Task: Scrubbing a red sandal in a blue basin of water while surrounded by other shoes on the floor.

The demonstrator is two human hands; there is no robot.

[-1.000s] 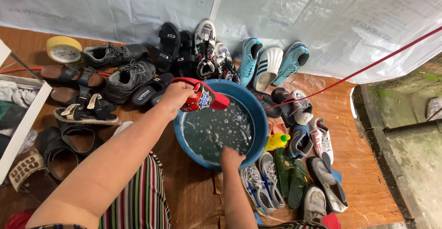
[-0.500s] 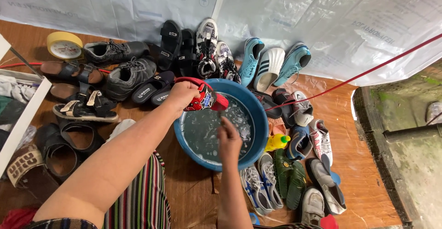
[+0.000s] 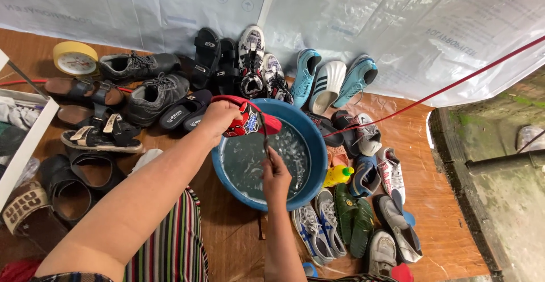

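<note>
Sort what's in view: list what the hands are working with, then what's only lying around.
In use:
left hand holding red shoe
right hand pulling its lace
blue basin of soapy water

Lying about:
yellow clock
black sandals
yellow bottle
green slippers

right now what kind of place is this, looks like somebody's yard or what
Probably a makeshift outdoor shoe-washing spot. A blue basin of soapy water sits on a wooden floor ringed by many shoes and sandals, plastic sheeting hangs behind, and mossy concrete borders the right. The left hand holds a red shoe over the basin.
</note>
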